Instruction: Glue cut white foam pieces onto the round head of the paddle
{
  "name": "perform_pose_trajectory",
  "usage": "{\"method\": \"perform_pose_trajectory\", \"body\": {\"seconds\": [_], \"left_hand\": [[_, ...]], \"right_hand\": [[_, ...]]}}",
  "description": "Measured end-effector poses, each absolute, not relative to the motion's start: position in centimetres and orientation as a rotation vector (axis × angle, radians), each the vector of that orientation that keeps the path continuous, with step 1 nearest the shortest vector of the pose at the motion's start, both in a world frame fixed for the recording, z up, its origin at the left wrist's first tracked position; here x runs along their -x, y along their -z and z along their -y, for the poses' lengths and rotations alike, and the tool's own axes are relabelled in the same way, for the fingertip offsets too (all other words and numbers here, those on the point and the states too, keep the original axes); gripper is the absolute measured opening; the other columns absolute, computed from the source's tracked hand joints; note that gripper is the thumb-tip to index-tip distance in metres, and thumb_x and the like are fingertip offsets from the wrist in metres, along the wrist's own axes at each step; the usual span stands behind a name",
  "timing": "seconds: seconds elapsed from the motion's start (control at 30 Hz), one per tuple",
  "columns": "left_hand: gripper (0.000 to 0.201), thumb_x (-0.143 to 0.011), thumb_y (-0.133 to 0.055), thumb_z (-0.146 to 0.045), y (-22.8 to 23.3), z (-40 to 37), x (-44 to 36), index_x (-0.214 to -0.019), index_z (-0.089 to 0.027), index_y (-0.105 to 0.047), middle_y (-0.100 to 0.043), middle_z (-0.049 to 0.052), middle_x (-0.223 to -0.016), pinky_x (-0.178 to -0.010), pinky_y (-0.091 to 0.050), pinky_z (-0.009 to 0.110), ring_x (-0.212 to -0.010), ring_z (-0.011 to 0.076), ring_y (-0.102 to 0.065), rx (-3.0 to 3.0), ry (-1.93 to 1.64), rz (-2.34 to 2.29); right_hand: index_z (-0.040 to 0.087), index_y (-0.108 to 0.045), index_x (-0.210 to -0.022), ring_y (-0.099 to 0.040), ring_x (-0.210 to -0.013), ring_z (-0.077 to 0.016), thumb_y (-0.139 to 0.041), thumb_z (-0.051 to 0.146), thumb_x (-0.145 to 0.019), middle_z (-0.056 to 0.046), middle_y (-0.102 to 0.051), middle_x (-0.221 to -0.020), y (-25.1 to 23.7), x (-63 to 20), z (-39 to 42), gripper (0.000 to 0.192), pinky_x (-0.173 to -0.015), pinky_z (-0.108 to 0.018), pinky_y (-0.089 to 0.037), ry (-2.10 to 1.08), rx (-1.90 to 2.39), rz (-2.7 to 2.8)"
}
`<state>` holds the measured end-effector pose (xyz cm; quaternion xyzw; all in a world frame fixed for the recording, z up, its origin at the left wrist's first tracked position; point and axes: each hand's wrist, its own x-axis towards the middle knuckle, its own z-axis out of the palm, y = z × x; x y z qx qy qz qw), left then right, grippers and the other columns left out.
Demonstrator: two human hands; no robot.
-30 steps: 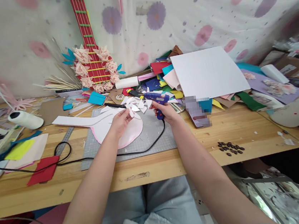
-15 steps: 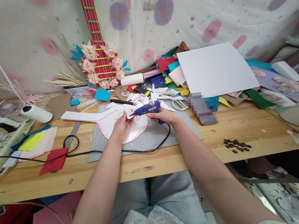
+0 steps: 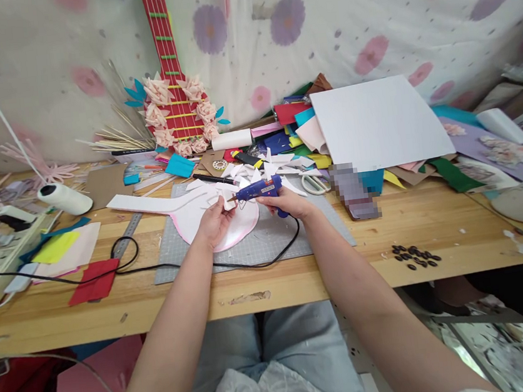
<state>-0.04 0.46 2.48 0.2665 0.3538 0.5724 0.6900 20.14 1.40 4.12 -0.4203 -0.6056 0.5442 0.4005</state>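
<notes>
My right hand [image 3: 285,202] is wrapped round a blue hot glue gun [image 3: 258,189], its nozzle pointing left. Between the fingers of my left hand [image 3: 216,222] is a small white foam piece [image 3: 228,203], close to the nozzle; whether the two touch I cannot tell. Below my left hand lies a white guitar-shaped cutout [image 3: 237,235] with a pink edge and a long neck stretching left. It rests on a grey cutting mat [image 3: 322,233]. A black cord [image 3: 250,265] runs from the glue gun across the mat to the left.
Behind my hands are a heap of white scraps [image 3: 281,165], a black pen [image 3: 213,179] and white-handled scissors [image 3: 315,183]. A red paper guitar with flowers [image 3: 176,111] leans on the back wall. Black oval pieces [image 3: 415,255] lie at right, a thread spool [image 3: 66,199] at left.
The glue gun's nozzle has shifted very slightly against the white piece in my left hand. Both hands keep their hold, and the rest looks the same.
</notes>
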Motion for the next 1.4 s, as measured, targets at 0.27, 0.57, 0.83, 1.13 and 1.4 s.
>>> {"method": "perform_pose_trajectory", "body": {"seconds": [0.27,0.57,0.83,1.13,1.4], "left_hand": [[0.013,-0.083,-0.061,-0.023,-2.5,-0.3,-0.1,-0.087,-0.012,-0.068,-0.068,0.004,-0.083,-0.078,-0.048,0.024,-0.076,0.0099,-0.061,-0.627,-1.235,-0.774],[0.013,-0.084,-0.058,-0.02,-2.5,-0.3,-0.1,-0.088,-0.013,-0.069,-0.069,0.005,-0.087,-0.079,-0.048,0.024,-0.081,0.011,-0.062,-0.642,-1.245,-0.756],[0.015,-0.084,-0.059,-0.022,-2.5,-0.3,0.0,-0.09,-0.012,-0.068,-0.069,0.005,-0.087,-0.079,-0.048,0.024,-0.08,0.0108,-0.062,-0.627,-1.24,-0.758],[0.013,-0.082,-0.061,-0.021,-2.3,-0.3,0.0,-0.088,-0.012,-0.068,-0.069,0.005,-0.085,-0.08,-0.048,0.025,-0.08,0.0117,-0.063,-0.646,-1.245,-0.728],[0.011,-0.083,-0.06,-0.018,-2.5,-0.3,0.0,-0.084,-0.012,-0.069,-0.069,0.005,-0.084,-0.083,-0.048,0.026,-0.08,0.0112,-0.062,-0.641,-1.258,-0.743]], "right_hand": [[0.018,-0.055,-0.06,-0.044,-0.043,-0.0066,-0.077,0.035,-0.063,0.004,-0.052,-0.047,-3.4,-19.9,-1.9,0.028,-0.04,-0.018,-0.035,-1.258,1.147,1.402],[0.018,-0.055,-0.059,-0.045,-0.043,-0.0073,-0.078,0.035,-0.062,0.004,-0.052,-0.047,-3.5,-20.3,-1.9,0.028,-0.039,-0.018,-0.04,-1.337,1.14,1.384],[0.017,-0.063,-0.068,-0.049,-0.047,-0.0076,-0.076,0.04,-0.064,-0.001,-0.063,-0.061,-3.7,-20.1,-1.8,0.026,-0.039,-0.018,-0.041,-1.299,1.128,1.41],[0.018,-0.054,-0.06,-0.047,-0.051,-0.0093,-0.074,0.048,-0.062,0.002,-0.052,-0.053,-4.3,-20.6,-1.5,0.037,-0.048,-0.023,-0.041,-1.311,1.175,1.519],[0.019,-0.05,-0.055,-0.045,-0.051,-0.0097,-0.071,0.054,-0.063,0.002,-0.049,-0.052,-4.5,-21.7,-1.6,0.042,-0.049,-0.025,-0.036,-1.32,1.21,1.682]]}}
